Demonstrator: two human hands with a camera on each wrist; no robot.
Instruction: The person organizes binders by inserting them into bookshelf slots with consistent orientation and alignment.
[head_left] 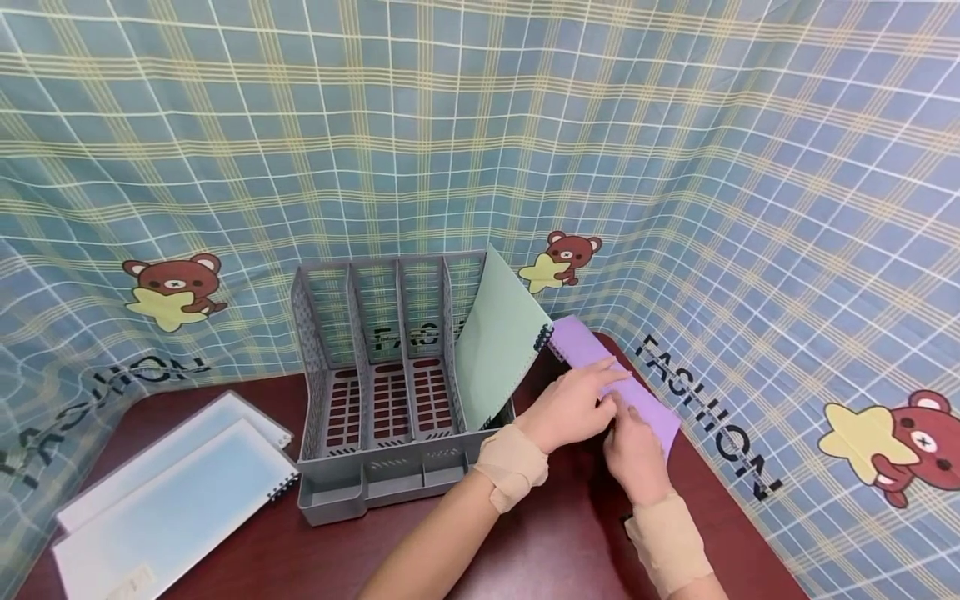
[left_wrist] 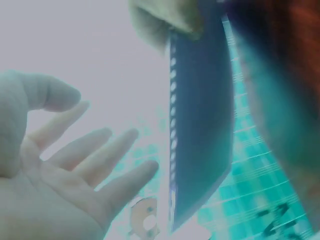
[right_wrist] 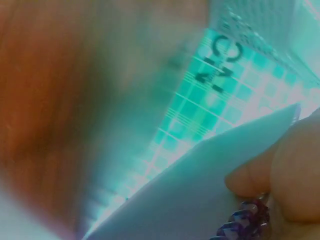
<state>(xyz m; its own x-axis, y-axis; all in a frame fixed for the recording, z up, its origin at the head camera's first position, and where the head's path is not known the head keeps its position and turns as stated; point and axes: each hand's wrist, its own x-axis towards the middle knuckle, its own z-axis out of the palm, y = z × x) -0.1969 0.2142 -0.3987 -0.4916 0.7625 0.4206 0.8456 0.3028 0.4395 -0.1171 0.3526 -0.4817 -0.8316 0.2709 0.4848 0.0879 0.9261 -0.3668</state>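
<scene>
One purple notebook [head_left: 587, 342] is held at the right of the surface [head_left: 555, 537]: the right hand [head_left: 636, 446] clamps its fingers on the spiral edge, presumably for control; the left hand [head_left: 573, 404] spreads its fingers apart. Beyond, the grey rack [head_left: 390, 463] props the green notebook [head_left: 498, 342].

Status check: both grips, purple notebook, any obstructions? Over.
Left grip open, near purple notebook. Right grip holding it beside its coil. Green notebook in rightmost slot of grey rack, possibly in the way.
</scene>
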